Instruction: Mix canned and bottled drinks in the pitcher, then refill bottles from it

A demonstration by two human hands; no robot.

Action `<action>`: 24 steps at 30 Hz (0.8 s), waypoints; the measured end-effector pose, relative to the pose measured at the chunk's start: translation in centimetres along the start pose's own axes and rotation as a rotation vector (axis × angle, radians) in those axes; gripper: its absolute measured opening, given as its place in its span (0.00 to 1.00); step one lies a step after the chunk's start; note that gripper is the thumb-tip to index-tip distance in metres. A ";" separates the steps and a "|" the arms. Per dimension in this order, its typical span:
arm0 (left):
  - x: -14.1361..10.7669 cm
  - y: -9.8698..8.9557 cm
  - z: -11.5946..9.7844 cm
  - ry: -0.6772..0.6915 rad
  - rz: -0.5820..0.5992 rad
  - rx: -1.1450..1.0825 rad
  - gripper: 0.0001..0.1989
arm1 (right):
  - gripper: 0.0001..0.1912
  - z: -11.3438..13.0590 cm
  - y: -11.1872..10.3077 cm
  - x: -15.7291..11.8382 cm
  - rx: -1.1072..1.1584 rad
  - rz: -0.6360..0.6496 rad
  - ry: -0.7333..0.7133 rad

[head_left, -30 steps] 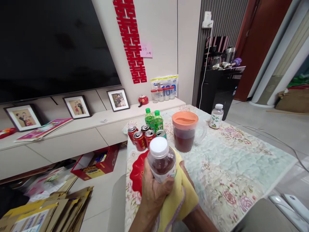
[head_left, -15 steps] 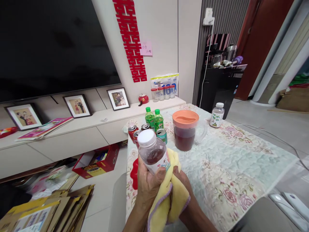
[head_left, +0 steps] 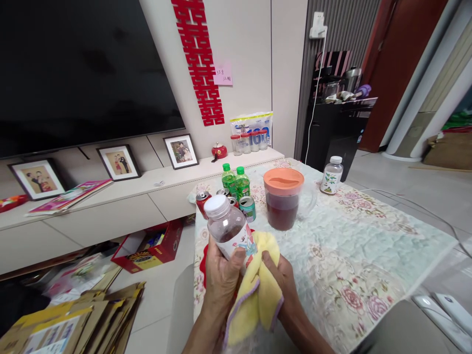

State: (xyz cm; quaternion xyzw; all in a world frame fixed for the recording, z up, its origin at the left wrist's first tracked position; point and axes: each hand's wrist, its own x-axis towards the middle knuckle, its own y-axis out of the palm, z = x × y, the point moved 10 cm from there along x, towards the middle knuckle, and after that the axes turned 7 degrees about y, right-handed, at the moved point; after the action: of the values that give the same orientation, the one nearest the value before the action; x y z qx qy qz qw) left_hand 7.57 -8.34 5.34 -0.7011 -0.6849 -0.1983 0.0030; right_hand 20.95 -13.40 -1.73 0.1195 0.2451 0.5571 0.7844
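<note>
Left hand point(head_left: 223, 270) grips bottle point(head_left: 230, 231), illustrated label; right hand point(head_left: 282, 278) clutches yellow cloth point(head_left: 254, 300); bag point(head_left: 252, 129) reads "100"

The bottle point(head_left: 229, 227) is clear with a white cap, its white label printed in pink and blue. The cloth point(head_left: 254, 290) is yellow, edged in purple. The bench point(head_left: 332, 246) wears pale mint and cream, patterned with pink roses. Towards its far edge, the pitcher point(head_left: 282, 206) shows reddish-brown liquid beneath an orange lid; the jar point(head_left: 331, 176) by the far right corner has a white cap and green leaves on a white label. Near the far left corner are green-capped green bottles point(head_left: 236, 183), a red can point(head_left: 203, 202) and a teal can point(head_left: 247, 209).
</note>
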 end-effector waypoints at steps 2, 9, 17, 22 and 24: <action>0.2 -0.2 0.1 -0.008 0.017 -0.001 0.31 | 0.31 0.8 -0.4 -0.1 -0.099 -0.036 -0.096; -1.8 1.9 0.1 -0.131 0.061 -0.101 0.40 | 0.17 5.2 -0.1 -2.5 -0.337 -0.068 -0.451; -3.2 3.6 0.8 -0.183 0.135 -0.169 0.44 | 0.17 8.5 0.3 -4.6 -0.476 -0.009 -0.647; -4.5 3.4 2.0 -0.271 0.189 -0.131 0.40 | 0.20 10.1 -0.1 -5.7 -0.553 -0.033 -0.744; -5.1 3.1 2.5 -0.291 0.176 -0.100 0.37 | 0.23 10.4 0.1 -6.1 -0.598 -0.012 -0.776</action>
State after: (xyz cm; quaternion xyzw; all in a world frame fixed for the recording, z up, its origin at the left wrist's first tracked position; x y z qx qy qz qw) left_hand 11.35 -12.76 2.42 -0.7789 -0.6034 -0.1275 -0.1141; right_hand 24.67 -18.16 8.74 0.0864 -0.2356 0.5130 0.8209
